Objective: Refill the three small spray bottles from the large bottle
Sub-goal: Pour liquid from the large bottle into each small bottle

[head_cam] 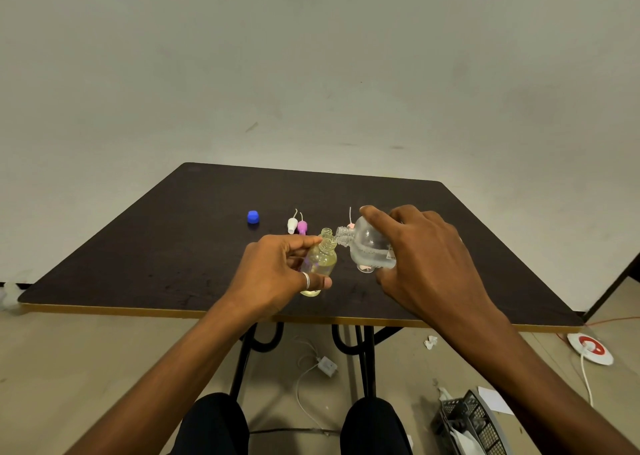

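My right hand [426, 260] grips the large clear bottle [369, 246], tipped to the left with its open mouth against the neck of a small yellowish bottle [322, 258]. My left hand [277, 271] holds that small bottle, which leans slightly right just above the dark table [138, 264]. Another small bottle neck [326, 233] shows just behind it. On the table farther back lie a white spray top [292, 225], a pink-purple spray top [302, 226] and a blue cap [253, 217]. A third spray top [351, 225] peeks out behind the large bottle.
The table's near edge [173, 310] runs just past my wrists. On the floor below lie a white charger with cable [327, 366], a round red-and-white power socket [590, 349] at right and a grey basket [474, 423]. My knees show at the bottom.
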A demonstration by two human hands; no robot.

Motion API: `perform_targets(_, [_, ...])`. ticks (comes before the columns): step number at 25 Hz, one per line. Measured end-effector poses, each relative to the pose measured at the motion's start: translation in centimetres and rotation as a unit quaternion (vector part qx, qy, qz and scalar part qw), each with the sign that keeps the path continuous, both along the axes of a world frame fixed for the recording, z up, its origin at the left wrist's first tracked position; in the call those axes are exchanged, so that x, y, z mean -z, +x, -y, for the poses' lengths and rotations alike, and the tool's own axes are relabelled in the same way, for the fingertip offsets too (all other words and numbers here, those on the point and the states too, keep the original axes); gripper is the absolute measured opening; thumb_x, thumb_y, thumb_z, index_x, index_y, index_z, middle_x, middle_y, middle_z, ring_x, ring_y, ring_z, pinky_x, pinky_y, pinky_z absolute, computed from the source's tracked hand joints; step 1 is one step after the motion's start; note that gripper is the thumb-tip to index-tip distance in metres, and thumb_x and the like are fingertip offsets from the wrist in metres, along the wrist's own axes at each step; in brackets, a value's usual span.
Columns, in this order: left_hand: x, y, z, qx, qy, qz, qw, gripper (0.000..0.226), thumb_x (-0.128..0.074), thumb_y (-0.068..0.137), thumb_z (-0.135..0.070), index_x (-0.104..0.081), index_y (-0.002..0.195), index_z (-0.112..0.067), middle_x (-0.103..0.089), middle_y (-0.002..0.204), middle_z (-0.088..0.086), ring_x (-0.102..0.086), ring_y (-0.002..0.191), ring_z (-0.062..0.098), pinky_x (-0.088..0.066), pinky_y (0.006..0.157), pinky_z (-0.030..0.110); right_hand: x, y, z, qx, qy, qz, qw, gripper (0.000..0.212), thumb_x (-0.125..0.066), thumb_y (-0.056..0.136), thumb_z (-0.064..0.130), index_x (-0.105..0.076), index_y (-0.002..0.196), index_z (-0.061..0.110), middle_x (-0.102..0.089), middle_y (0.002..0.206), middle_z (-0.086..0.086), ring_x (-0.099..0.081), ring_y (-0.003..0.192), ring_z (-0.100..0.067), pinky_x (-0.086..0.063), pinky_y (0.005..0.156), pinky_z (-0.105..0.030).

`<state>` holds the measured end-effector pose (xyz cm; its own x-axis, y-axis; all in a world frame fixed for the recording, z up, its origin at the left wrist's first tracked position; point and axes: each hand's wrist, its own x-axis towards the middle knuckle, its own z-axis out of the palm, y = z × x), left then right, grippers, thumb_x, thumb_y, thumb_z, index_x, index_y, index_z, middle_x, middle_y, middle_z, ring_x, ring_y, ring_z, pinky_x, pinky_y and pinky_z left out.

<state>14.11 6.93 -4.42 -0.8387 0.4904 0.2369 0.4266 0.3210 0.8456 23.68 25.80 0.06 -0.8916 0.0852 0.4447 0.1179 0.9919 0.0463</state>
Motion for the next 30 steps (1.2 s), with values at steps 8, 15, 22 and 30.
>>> perform_targets(8, [0.3,0.0,-0.1,0.006,0.021,0.019,1.000,0.070,-0.090,0.063,-0.018,-0.064,0.128,-0.021,-0.073,0.115,-0.008,-0.068,0.101,0.000,-0.054,0.091,0.018,-0.1,0.2,0.1,0.001,0.007,-0.005,1.000,0.083,-0.075,0.077,0.035,-0.029,0.146,0.037,-0.054,0.132,-0.001,-0.052,0.116,-0.025,-0.045,0.096,-0.040])
perform_targets(15, [0.8,0.1,-0.3,0.002,0.045,0.026,0.999,0.069,-0.092,0.061,-0.018,-0.066,0.124,-0.024,-0.074,0.110,-0.010,-0.069,0.097,-0.003,-0.055,0.083,0.014,-0.1,0.1,0.1,0.001,0.004,-0.001,1.000,0.083,-0.075,0.078,0.035,-0.029,0.147,0.036,-0.053,0.133,-0.002,-0.051,0.117,-0.026,-0.046,0.097,-0.040])
perform_targets(22, [1.2,0.1,-0.5,0.004,0.064,0.039,0.997,0.059,-0.092,0.061,-0.018,-0.068,0.112,-0.034,-0.075,0.098,-0.019,-0.069,0.090,-0.008,-0.053,0.074,0.008,-0.2,0.2,0.0,0.000,0.000,0.002,1.000,0.084,-0.075,0.078,0.035,-0.028,0.147,0.036,-0.052,0.134,-0.002,-0.050,0.118,-0.026,-0.046,0.098,-0.041])
perform_targets(30, [1.7,0.1,-0.6,0.004,0.084,0.065,0.994,0.057,-0.093,0.059,-0.018,-0.068,0.107,-0.037,-0.073,0.093,-0.028,-0.068,0.088,-0.010,-0.049,0.067,0.005,0.0,0.1,0.0,-0.001,0.003,-0.004,1.000,0.083,-0.074,0.077,0.034,-0.029,0.147,0.036,-0.054,0.132,-0.002,-0.052,0.116,-0.026,-0.046,0.096,-0.041])
